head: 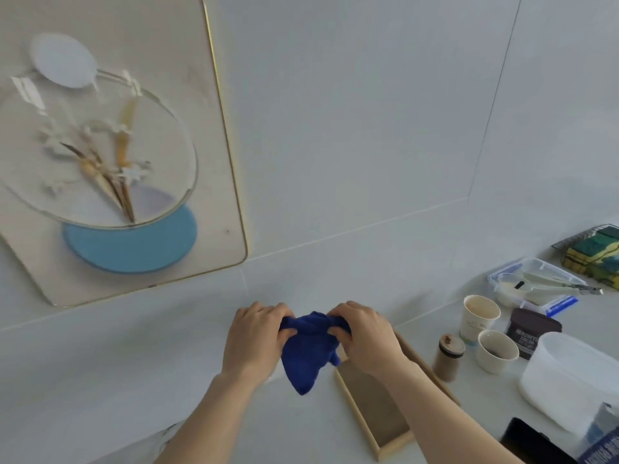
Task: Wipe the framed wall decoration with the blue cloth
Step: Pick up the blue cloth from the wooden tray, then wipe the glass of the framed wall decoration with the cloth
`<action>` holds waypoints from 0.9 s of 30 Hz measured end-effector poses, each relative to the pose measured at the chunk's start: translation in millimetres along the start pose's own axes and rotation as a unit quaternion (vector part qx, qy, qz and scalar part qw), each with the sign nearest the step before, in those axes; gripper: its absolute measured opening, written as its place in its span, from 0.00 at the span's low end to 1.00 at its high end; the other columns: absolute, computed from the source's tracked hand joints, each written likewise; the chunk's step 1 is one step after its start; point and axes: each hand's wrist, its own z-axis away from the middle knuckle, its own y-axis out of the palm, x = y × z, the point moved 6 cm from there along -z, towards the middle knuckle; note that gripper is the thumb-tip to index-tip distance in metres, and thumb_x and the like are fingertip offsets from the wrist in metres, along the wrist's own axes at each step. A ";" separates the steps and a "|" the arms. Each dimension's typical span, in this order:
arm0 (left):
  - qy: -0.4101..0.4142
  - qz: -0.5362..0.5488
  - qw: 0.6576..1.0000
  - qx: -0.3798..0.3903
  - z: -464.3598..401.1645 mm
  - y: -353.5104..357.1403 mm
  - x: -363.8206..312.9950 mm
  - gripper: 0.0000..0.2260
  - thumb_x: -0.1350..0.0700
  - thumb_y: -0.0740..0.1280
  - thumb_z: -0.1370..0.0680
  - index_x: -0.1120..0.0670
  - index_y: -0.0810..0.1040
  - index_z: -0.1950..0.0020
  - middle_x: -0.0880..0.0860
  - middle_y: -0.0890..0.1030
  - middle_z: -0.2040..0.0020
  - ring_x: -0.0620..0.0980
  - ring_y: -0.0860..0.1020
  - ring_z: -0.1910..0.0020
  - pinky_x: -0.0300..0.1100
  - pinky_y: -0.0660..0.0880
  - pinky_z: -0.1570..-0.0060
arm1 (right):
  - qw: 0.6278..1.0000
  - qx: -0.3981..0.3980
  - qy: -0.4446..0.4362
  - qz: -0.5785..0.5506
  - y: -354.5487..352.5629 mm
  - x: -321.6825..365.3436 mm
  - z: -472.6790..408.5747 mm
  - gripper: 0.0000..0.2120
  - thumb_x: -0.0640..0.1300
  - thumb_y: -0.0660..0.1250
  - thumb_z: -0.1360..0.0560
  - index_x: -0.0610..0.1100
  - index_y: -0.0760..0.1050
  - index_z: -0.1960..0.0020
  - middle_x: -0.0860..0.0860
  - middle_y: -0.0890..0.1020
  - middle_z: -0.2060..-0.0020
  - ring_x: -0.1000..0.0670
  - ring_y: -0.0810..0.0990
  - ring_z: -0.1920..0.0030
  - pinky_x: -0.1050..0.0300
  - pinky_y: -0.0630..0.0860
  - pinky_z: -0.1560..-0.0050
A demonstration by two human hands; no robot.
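2 bare hands held side by side in mid-frame above a pale table [100,380]. Left hand [254,336] and right hand [365,333] each curled shut around the upper edge of a bunched blue cloth [310,349], fingers pinching folds, rest of cloth hanging down in a point between the wrists. Framed wall decoration [110,155] up and to the left on the white wall, well apart from cloth and hands: gold-edged rounded frame, dried flowers, clear ring, blue disc. Open wooden tray [385,420] just under the right forearm. To the right, 2 paper cups [479,316], a small brown jar [449,356], a clear lidded box [536,283], stacked sponges [593,256].
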 end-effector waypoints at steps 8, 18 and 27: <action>-0.037 0.061 0.993 -0.092 45.3 -131.7 58.7 0.04 0.47 0.69 0.21 0.42 0.81 0.47 0.41 0.83 0.53 0.46 0.79 0.52 0.40 0.74 0.52 | 0.988 -0.056 -0.024 -0.142 -33.3 133.3 -3.6 0.09 0.41 0.68 0.23 0.53 0.82 0.48 0.57 0.84 0.53 0.53 0.82 0.53 0.60 0.77 0.56; -0.042 0.160 0.961 -0.220 57.4 -222.7 79.6 0.10 0.44 0.70 0.22 0.44 0.81 0.43 0.41 0.84 0.52 0.44 0.80 0.52 0.31 0.72 0.58 | 0.830 -0.094 0.043 -0.549 -52.8 216.2 -1.8 0.09 0.45 0.66 0.17 0.48 0.86 0.50 0.37 0.86 0.52 0.39 0.82 0.55 0.43 0.77 0.58; -0.001 0.185 0.975 -0.126 41.6 -192.8 61.6 0.12 0.50 0.71 0.23 0.40 0.80 0.40 0.34 0.81 0.53 0.37 0.79 0.51 0.30 0.73 0.52 | 0.830 0.007 0.015 -0.558 -25.1 229.6 -12.8 0.09 0.43 0.68 0.19 0.39 0.83 0.45 0.34 0.87 0.47 0.34 0.85 0.41 0.32 0.79 0.33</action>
